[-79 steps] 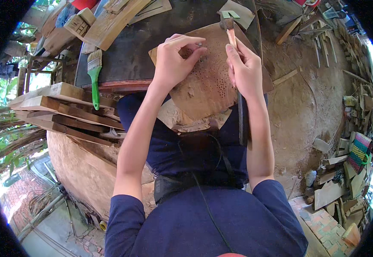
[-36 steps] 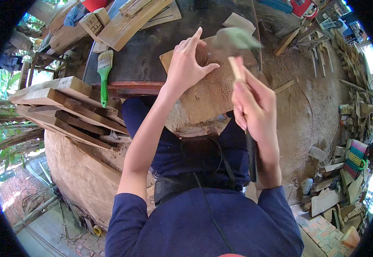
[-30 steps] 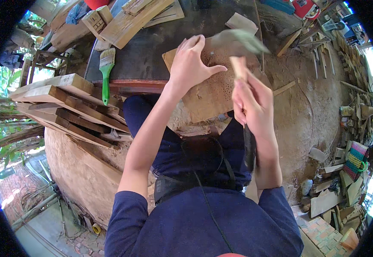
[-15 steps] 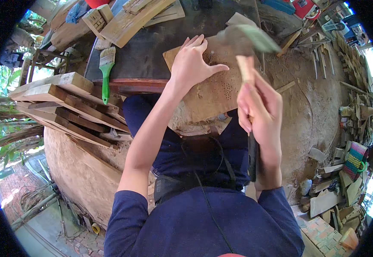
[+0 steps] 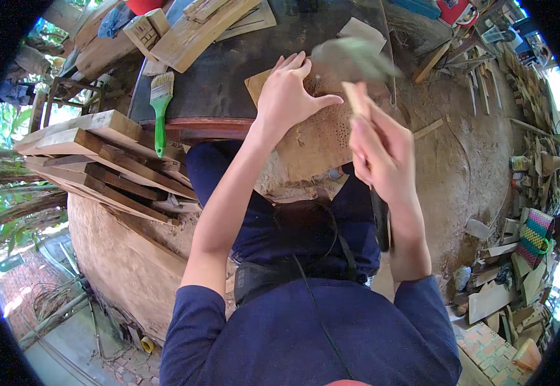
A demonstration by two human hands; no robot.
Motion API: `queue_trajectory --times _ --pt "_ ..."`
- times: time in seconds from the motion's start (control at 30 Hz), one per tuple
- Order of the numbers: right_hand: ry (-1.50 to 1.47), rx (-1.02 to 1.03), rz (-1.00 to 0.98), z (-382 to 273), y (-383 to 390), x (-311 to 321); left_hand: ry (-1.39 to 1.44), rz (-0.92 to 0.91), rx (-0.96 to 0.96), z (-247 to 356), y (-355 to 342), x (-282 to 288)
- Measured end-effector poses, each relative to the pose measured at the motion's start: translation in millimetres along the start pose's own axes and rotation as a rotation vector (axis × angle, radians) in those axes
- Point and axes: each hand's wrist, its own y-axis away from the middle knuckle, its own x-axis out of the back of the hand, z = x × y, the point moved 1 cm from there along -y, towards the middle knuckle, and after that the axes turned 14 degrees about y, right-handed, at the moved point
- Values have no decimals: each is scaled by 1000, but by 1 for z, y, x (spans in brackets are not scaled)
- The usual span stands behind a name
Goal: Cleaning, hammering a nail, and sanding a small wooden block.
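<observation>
My left hand [image 5: 287, 93] presses flat on a wooden board [image 5: 312, 151], fingers stretched and thumb out to the right. My right hand [image 5: 383, 154] is closed round the handle of a hammer [image 5: 357, 96]. The handle is pale wood near the head, and a dark length shows below my fist. Blurred by motion, the hammer's greyish head hangs over the board's far right part. Many small dark holes dot the board's right side. A tiny light spot beyond my left thumb is too small to name. The board spans from the dark table to my lap.
On the dark table [image 5: 215, 83] lie a green-handled paintbrush [image 5: 160, 112], wood blocks [image 5: 202, 32] and a pale flat piece [image 5: 362, 32]. Timber planks [image 5: 93, 148] are stacked at my left. Wood scraps and a woven multicoloured bag [image 5: 535, 237] stand on the right.
My right hand and the hammer have shifted slightly left, with the hammer's head still blurred. My left hand stays in place on the board.
</observation>
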Motion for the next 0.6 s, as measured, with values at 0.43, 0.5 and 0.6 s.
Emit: queue_trajectory --times 0.43,0.5,0.6 --pt "-116 -187 -66 -6 -5 0 17 27 -23 -8 4 -1" --pt "-127 -40 16 -17 9 -2 -9 40 -25 -7 5 2" --pt "-85 19 20 -8 9 0 16 33 2 5 1 0"
